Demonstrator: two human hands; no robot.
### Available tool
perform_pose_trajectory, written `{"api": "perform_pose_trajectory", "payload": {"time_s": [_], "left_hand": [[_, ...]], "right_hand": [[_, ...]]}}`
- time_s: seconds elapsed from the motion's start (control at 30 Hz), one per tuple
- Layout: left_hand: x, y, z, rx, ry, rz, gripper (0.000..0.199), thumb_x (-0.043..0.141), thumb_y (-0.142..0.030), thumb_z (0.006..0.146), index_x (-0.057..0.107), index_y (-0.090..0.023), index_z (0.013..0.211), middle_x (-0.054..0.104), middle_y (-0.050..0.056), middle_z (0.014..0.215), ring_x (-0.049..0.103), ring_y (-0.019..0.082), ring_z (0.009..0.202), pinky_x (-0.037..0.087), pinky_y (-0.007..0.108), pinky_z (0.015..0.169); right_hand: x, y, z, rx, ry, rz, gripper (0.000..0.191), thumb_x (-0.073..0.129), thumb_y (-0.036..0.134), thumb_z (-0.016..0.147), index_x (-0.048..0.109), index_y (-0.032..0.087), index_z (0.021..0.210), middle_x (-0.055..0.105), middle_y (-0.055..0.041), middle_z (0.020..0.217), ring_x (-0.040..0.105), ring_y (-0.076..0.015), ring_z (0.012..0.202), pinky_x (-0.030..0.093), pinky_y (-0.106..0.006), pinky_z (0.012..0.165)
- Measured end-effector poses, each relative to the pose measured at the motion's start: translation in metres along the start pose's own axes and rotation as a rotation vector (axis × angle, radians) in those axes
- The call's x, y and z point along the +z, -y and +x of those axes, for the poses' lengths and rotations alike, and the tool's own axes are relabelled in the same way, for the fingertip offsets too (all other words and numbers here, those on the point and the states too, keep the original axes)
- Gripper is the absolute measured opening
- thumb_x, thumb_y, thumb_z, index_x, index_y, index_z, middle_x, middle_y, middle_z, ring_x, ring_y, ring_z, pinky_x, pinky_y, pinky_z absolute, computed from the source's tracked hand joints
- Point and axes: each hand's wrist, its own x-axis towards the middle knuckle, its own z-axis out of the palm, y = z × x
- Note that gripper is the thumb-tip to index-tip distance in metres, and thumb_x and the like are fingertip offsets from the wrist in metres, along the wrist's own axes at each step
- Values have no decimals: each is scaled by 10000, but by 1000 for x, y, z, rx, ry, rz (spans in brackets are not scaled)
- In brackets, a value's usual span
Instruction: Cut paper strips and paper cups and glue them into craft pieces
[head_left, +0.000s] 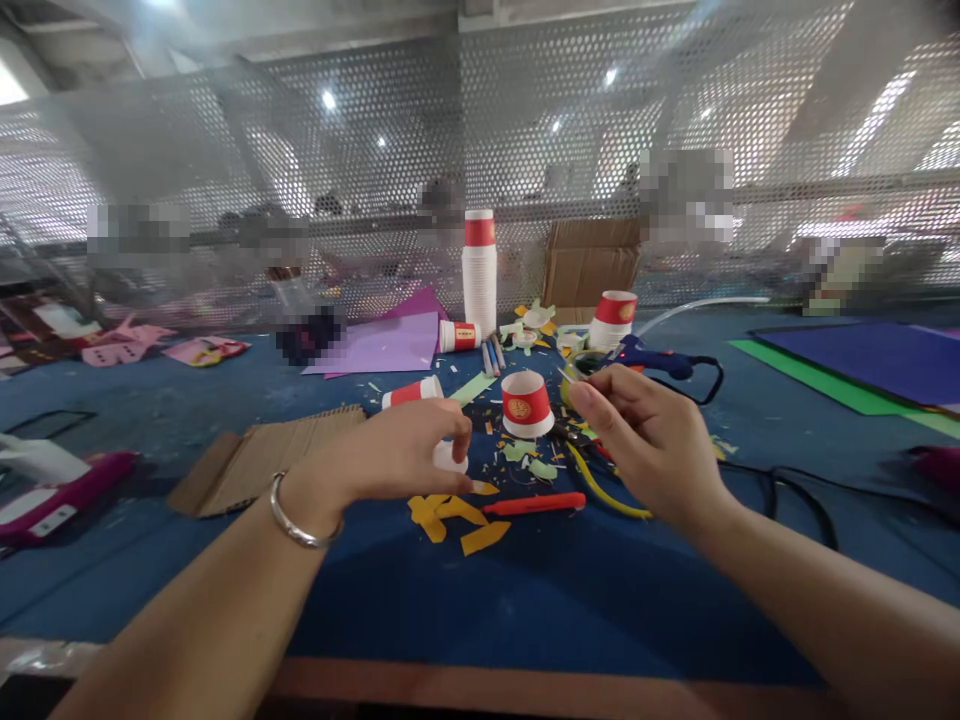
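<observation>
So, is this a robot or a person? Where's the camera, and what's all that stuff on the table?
It's a person, and you can see their own two bare hands. The camera is worn on their head and looks forward and down.

The right hand pinches a small, thin, pale piece; it's too tiny to say what it is. The left hand is close to some yellow-orange paper pieces, but I can't tell whether it touches one.

On the blue tabletop there's also a red-and-white paper cup, a tall stack of cups, some purple paper and what looks like a blue glue gun.
</observation>
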Motion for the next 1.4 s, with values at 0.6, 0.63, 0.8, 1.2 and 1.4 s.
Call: {"api": "perform_pose_trajectory", "payload": {"time_s": [0.6,0.63,0.8,1.2,1.4], "left_hand": [[34,11,67,167,-744,-83,140,537,-145,887,628,-168,990,670,96,937,615,217,854,506,392,782],[23,12,73,152,-782,-76,129,538,-140,885,624,-165,978,671,101,935,607,214,832,498,388,766],[-31,14,132,171,-832,-10,116,525,-115,888,611,-178,842,666,75,869,592,195,806,459,360,763],[-52,-35,282,366,-544,163,214,506,-99,854,714,-130,897,670,117,928,615,222,879,429,364,801],[-45,-49,323,350,-494,183,256,487,-84,850,725,-137,927,671,114,946,629,217,880,435,351,791]], "right_hand": [[8,-6,1,43,103,39,385,518,533,939,528,198,750,431,46,598,333,-102,532,264,-257,489],[8,-5,1,41,104,38,392,515,539,938,520,201,741,414,50,591,326,-103,531,261,-257,489],[9,2,1,45,193,-18,383,499,538,938,484,214,735,411,52,578,347,-109,528,263,-257,500],[14,5,0,72,519,-194,350,551,488,886,413,225,701,441,48,570,288,-111,514,189,-272,509],[13,3,0,68,505,-151,332,554,462,880,425,220,693,454,47,560,301,-101,495,183,-268,505]]}}
